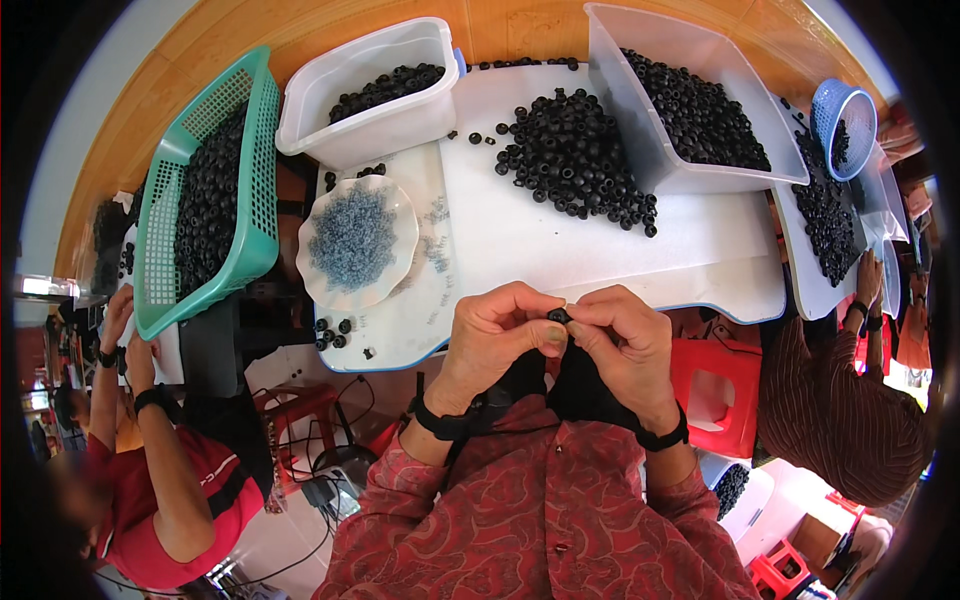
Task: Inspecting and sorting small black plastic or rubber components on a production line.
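Note:
Just past the table's near edge, in front of my chest, a small round black piece (558, 315) is pinched between both hands. My left hand (500, 335) is closed, thumb and forefinger gripping the piece from its left side. From the other side, my right hand (632, 350) is also closed on it with thumb and fingertips. Beyond my hands lies a heap of similar round black pieces (570, 155), some showing a hole. To the left, a white scalloped plate (402, 262) carries many tiny translucent bluish-grey parts (352, 235).
White bin (365, 148), clear bin (690, 180) and green basket (262, 200) hold black pieces. A blue basket (828, 110) stands far right. People sit left (170, 490) and right (840, 410). A red stool (718, 385) is by my right arm.

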A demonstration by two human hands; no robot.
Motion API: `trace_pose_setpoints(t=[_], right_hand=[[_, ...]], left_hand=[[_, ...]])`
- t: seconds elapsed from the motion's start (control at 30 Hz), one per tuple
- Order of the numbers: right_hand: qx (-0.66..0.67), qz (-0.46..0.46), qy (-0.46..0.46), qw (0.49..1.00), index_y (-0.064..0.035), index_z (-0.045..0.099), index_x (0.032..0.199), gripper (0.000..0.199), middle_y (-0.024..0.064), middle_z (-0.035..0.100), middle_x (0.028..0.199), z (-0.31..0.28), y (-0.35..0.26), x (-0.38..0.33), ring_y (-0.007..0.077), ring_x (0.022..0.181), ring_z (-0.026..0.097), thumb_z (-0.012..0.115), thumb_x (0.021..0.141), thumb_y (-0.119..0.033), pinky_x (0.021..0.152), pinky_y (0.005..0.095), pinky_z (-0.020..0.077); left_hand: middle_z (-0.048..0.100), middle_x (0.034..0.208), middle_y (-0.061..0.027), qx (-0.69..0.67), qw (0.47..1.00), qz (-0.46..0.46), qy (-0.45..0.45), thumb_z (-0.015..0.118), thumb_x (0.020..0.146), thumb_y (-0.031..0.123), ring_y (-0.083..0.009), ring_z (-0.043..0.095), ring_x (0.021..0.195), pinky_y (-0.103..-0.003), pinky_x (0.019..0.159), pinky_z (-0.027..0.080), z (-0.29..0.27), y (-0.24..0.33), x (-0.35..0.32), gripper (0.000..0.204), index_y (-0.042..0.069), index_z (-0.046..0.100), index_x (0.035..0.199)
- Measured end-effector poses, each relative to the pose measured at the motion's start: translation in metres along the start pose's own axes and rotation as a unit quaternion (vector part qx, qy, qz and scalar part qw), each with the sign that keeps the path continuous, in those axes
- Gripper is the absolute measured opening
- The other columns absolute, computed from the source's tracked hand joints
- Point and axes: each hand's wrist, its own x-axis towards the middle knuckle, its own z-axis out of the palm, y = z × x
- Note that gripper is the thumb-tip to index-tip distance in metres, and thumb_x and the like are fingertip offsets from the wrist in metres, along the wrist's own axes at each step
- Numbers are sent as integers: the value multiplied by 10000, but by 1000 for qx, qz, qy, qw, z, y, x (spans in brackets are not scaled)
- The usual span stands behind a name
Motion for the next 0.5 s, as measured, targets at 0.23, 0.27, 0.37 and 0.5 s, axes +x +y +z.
trace_pose_setpoints(t=[0.23, 0.27, 0.37, 0.5], right_hand=[[-55, -27, -13, 998, 1, 713, 975, 147, 108, 688, 917, 6, 10, 8, 167, 740, 679, 687, 846, 69, 624, 256, 539], [-54, -27, -13, 998, 1, 713, 975, 147, 108, 688, 917, 7, 12, 9, 167, 740, 679, 687, 846, 69, 624, 256, 539], [-53, -20, -8, 998, -2, 717, 997, 182, 99, 693, 929, 12, 25, 11, 145, 769, 670, 686, 838, 81, 661, 253, 532], [-34, -13, -13, 999, 0, 711, 1005, 186, 105, 695, 936, 16, 46, 16, 159, 772, 672, 677, 842, 82, 660, 256, 532]], left_hand=[[717, 867, -85, 46, 998, -13, 42, 703, 871, -42, -99, 671, 732, -227, 678, 567, -3, -1, 3, 167, -48, 677, 1036], [717, 867, -85, 46, 998, -13, 43, 703, 871, -42, -99, 671, 732, -227, 678, 567, -3, -3, 4, 167, -48, 677, 1036], [717, 870, -86, 50, 997, -12, 63, 707, 868, -39, -97, 668, 727, -224, 661, 566, -6, -8, 10, 160, -48, 682, 1026], [714, 930, -114, 85, 994, -37, 63, 682, 871, -66, -136, 685, 762, -250, 683, 600, -14, -13, 22, 166, -66, 671, 1037]])
